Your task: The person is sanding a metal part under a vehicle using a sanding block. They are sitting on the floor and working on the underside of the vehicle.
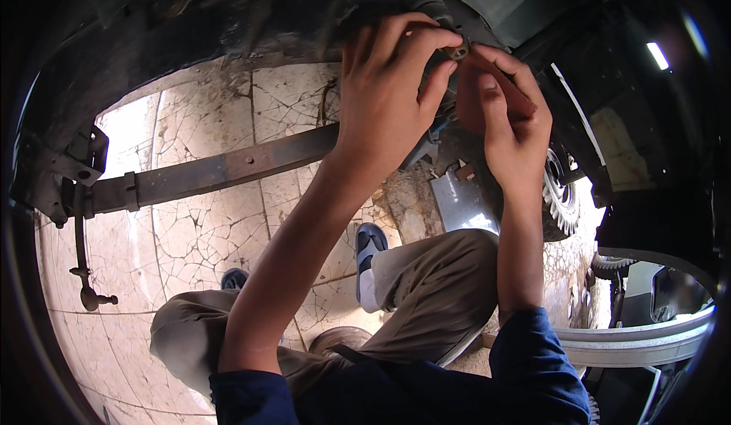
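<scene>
My left hand [388, 82] is raised to the dark vehicle frame, thumb and fingertips pinched around a small brass-coloured round metal fitting [458, 51] with a hole in its face. Whether the fitting is still attached to the frame behind it, I cannot tell. Just to the right, my right hand [518, 120] grips a folded reddish-brown sheet [480, 94] that looks like sandpaper. The sheet hangs between thumb and fingers, its upper edge close beside the fitting. My right index fingertip almost meets the fitting's right side.
A dark vehicle frame rail [251, 21] arches overhead. Beneath it, a leaf spring [228, 162] runs across to a bracket at left, where a link rod [82, 273] hangs. Cracked tiles [205, 234] cover the floor. A grey plate [461, 196] and a toothed wheel [562, 196] stand at right.
</scene>
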Demonstrator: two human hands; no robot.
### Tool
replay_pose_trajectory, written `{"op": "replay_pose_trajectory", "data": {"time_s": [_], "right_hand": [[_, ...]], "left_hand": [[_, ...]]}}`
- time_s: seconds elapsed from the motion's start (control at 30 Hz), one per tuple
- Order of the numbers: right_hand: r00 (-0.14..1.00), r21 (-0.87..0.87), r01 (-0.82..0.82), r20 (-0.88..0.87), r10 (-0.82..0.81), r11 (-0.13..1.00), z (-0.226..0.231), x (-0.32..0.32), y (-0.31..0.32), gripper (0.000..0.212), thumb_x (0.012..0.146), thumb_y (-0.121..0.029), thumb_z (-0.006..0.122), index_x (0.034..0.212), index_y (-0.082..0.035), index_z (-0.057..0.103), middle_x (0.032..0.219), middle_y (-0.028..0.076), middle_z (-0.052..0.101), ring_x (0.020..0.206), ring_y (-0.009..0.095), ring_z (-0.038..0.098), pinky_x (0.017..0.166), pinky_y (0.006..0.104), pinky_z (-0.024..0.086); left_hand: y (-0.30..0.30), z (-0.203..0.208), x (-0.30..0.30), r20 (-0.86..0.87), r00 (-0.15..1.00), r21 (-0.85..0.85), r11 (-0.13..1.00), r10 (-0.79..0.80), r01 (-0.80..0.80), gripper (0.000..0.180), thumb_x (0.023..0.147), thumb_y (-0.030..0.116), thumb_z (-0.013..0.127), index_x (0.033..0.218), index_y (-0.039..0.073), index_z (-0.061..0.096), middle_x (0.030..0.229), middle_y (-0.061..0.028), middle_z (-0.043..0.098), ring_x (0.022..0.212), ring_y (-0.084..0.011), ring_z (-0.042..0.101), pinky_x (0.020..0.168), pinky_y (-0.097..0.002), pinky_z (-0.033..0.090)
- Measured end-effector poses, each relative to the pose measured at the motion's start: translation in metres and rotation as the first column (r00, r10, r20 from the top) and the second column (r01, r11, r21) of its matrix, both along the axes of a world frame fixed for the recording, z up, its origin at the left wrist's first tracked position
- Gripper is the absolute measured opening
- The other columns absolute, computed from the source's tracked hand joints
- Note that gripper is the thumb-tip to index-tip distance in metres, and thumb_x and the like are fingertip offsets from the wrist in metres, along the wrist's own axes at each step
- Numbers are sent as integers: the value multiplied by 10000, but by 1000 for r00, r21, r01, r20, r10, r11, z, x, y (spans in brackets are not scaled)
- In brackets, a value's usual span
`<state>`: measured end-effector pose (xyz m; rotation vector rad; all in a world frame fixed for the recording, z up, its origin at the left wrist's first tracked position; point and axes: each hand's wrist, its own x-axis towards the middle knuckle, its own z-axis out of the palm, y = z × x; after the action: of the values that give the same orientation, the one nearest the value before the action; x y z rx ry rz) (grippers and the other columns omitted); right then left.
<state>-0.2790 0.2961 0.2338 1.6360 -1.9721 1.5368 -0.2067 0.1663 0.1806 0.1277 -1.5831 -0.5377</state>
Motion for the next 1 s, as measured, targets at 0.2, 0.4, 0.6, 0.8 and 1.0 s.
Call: {"op": "replay_pose_trajectory", "data": {"time_s": [0.2, 0.4, 0.6, 0.8, 1.0], "right_hand": [[999, 15, 41, -33, -41, 999, 0, 4, 0, 257, 1013, -55, 531, 1252, -8, 615, 1005, 44, 711, 745, 32, 537, 650, 187, 442], [1000, -26, -2, -1, 2, 1000, -4, 1, -3, 255, 1020, -58, 531, 1252, -2, 620, 1039, 59, 716, 841, 41, 586, 721, 189, 475], [983, -27, 54, -172, -58, 998, -6, -14, -3, 253, 991, 1, 538, 1202, -24, 675, 1112, 64, 663, 995, 108, 626, 839, 220, 490], [994, -40, -5, -113, 0, 999, -2, -6, -4, 267, 990, 26, 534, 1207, -31, 678, 1151, 37, 621, 981, 80, 620, 799, 193, 479], [973, -78, 13, -229, -31, 997, -8, -14, -4, 281, 1011, -69, 553, 1271, -24, 650, 1201, 63, 686, 1121, 117, 622, 986, 258, 454]], "left_hand": [[2, -9, -2, -22, 998, 10, 998, -61, 61, 315, 831, 23, 714, 1130, 103, 658, 1154, -86, 609, 1056, -285, 603, 885, -379, 495], [-15, -20, -6, -32, 997, -139, 988, -74, 69, 362, 870, 91, 651, 1227, 136, 604, 1126, -84, 590, 981, -284, 604, 864, -408, 484], [-43, -68, 31, 464, 843, -58, 940, -274, 337, 438, 923, 58, 612, 1350, 69, 511, 1199, -136, 596, 991, -256, 650, 857, -387, 531], [-131, -175, 134, 956, 137, -293, 819, 260, 493, 536, 933, 183, 631, 1438, 139, 455, 1349, -81, 537, 1248, -265, 527, 1071, -414, 423], [-153, -212, 188, 954, 211, -249, 954, 212, 168, 604, 898, 193, 665, 1449, 115, 430, 1380, -87, 504, 1305, -275, 457, 1089, -409, 369]]}}
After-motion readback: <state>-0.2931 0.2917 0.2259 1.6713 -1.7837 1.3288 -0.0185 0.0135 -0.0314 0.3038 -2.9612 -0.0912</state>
